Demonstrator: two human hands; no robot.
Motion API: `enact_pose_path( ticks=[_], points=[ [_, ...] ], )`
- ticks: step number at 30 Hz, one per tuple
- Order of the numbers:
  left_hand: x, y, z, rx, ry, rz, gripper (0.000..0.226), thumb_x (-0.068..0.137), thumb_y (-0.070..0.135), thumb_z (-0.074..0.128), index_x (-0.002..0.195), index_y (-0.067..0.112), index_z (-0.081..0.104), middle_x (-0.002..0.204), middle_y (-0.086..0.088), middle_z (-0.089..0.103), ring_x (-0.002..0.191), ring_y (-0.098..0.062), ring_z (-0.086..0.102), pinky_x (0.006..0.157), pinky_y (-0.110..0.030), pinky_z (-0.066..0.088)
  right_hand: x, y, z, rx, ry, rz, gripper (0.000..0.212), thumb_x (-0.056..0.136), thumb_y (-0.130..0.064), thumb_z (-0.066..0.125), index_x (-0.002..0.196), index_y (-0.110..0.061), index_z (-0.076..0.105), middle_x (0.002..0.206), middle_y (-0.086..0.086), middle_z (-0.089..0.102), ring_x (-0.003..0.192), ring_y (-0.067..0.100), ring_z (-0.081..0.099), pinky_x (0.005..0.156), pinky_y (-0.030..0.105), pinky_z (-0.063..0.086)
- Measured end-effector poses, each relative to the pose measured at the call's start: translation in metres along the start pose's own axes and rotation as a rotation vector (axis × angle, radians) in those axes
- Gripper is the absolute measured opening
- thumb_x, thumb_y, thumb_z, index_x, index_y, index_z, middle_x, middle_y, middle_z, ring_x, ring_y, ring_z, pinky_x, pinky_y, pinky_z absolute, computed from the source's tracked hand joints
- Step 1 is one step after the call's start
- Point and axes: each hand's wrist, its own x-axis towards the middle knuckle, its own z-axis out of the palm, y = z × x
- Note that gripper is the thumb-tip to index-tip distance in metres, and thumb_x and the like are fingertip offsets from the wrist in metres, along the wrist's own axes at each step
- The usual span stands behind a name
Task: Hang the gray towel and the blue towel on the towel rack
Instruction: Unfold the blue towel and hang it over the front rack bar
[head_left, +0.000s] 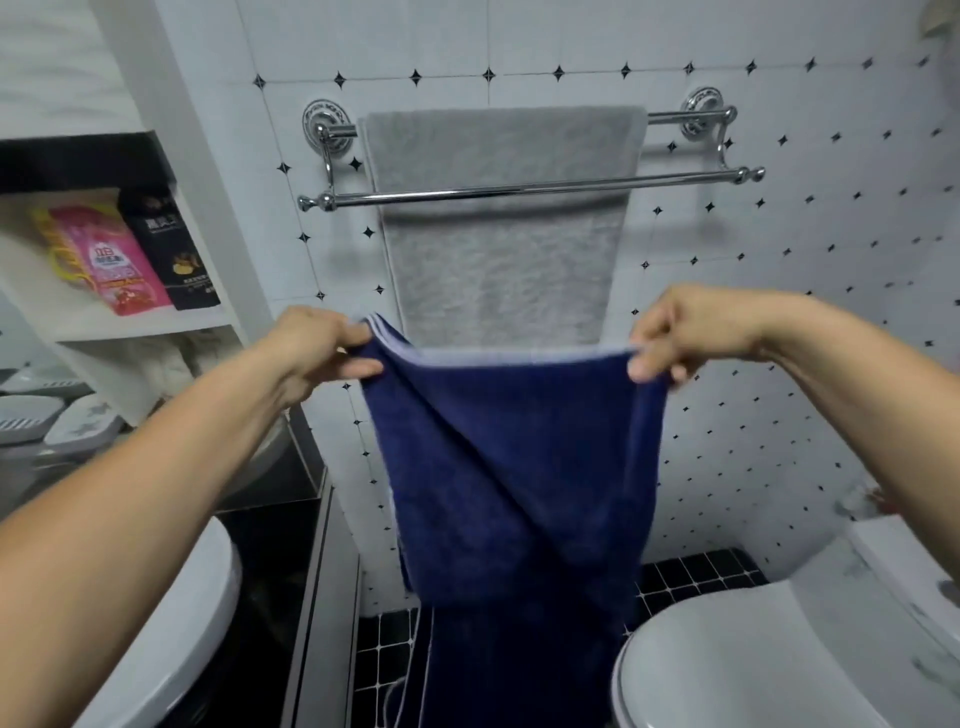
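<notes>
A chrome two-bar towel rack (675, 182) is fixed to the tiled wall. The gray towel (501, 260) hangs over its rear bar, behind the bare front bar. Below the rack I hold the blue towel (514, 467) spread by its pale top edge. My left hand (317, 348) pinches the left corner and my right hand (680, 332) pinches the right corner. The blue towel hangs down to the floor, folded diagonally, and covers the bottom of the gray towel.
A white shelf unit (135, 327) at the left holds a pink pouch (111, 260) and a black packet (171, 244). A white basin (171, 639) sits at lower left, a toilet lid (779, 665) at lower right. Black floor tiles (691, 577) lie below.
</notes>
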Motion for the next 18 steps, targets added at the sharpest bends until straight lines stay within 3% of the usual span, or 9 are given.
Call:
enact_pose_path(
  ticks=[2,3,4,7,8,9,13,16,18],
  points=[
    [0.004,0.003,0.006,-0.088,0.212,0.076,0.009,0.088,0.002,0.064,0.083,0.003,0.057,0.090,-0.013,0.055,0.061,-0.026,0.065,0.063,-0.027,0.060,0.009,0.000,-0.008,-0.042,0.522,0.027,0.015,0.077,-0.014,0.077,0.071,-0.005,0.067,0.061,0.015,0.064,0.053,0.024,0.058,0.062,0.034,0.053],
    [0.003,0.006,0.011,-0.059,0.191,0.101,0.014,0.089,0.004,0.064,0.079,0.005,0.055,0.086,-0.012,0.055,0.061,-0.026,0.064,0.062,-0.025,0.060,0.010,-0.004,-0.008,-0.102,0.623,0.037,0.016,0.077,-0.015,0.076,0.072,-0.004,0.066,0.061,0.016,0.065,0.051,0.025,0.058,0.059,0.030,0.050],
    [0.000,0.008,0.017,0.013,0.097,0.098,0.017,0.088,0.004,0.065,0.074,0.006,0.056,0.080,-0.011,0.058,0.060,-0.027,0.067,0.061,-0.025,0.060,0.008,-0.009,-0.005,-0.129,0.550,0.037,0.018,0.076,-0.015,0.077,0.070,-0.004,0.064,0.059,0.017,0.064,0.049,0.025,0.057,0.056,0.028,0.048],
    [-0.013,0.005,0.020,0.324,-0.285,-0.046,0.027,0.087,0.003,0.065,0.061,0.008,0.064,0.060,-0.009,0.065,0.062,-0.028,0.072,0.066,-0.032,0.061,-0.009,-0.014,0.013,-0.053,-0.283,0.038,0.020,0.070,-0.012,0.083,0.064,-0.010,0.064,0.051,0.012,0.055,0.046,0.022,0.054,0.058,0.032,0.054],
    [-0.014,0.003,0.018,0.362,-0.301,-0.059,0.027,0.088,0.004,0.064,0.061,0.008,0.065,0.058,-0.009,0.064,0.060,-0.028,0.072,0.067,-0.033,0.061,-0.016,-0.015,0.017,-0.029,-0.403,0.029,0.018,0.068,-0.012,0.084,0.065,-0.011,0.066,0.050,0.010,0.055,0.046,0.020,0.054,0.058,0.032,0.054],
    [-0.013,0.001,0.015,0.337,-0.251,-0.055,0.024,0.088,0.004,0.064,0.065,0.006,0.065,0.059,-0.010,0.064,0.056,-0.026,0.071,0.067,-0.033,0.060,-0.016,-0.013,0.017,-0.038,-0.343,0.015,0.016,0.069,-0.011,0.084,0.066,-0.011,0.067,0.052,0.009,0.056,0.046,0.019,0.055,0.058,0.031,0.054],
    [0.000,-0.003,0.008,0.168,0.061,0.034,0.011,0.090,0.007,0.063,0.082,0.000,0.061,0.077,-0.014,0.062,0.045,-0.021,0.067,0.054,-0.025,0.060,-0.004,-0.004,0.005,-0.192,0.423,0.109,0.019,0.076,-0.016,0.078,0.070,-0.007,0.063,0.063,0.014,0.066,0.053,0.026,0.066,0.055,0.025,0.048],
    [0.007,-0.002,0.009,0.131,0.182,0.088,0.015,0.092,0.010,0.062,0.079,0.005,0.057,0.077,-0.010,0.058,0.040,-0.017,0.063,0.049,-0.022,0.057,-0.013,-0.009,0.019,0.002,-0.103,-0.002,0.019,0.071,-0.012,0.083,0.065,-0.014,0.065,0.059,0.008,0.064,0.050,0.021,0.064,0.058,0.031,0.055],
    [0.008,0.002,0.009,0.062,0.229,0.110,0.020,0.092,0.011,0.061,0.073,0.008,0.054,0.074,-0.008,0.057,0.037,-0.015,0.061,0.047,-0.020,0.056,-0.018,-0.011,0.022,0.002,-0.112,-0.031,0.013,0.071,-0.011,0.083,0.070,-0.013,0.070,0.060,0.004,0.069,0.053,0.019,0.065,0.058,0.030,0.056]
  ],
)
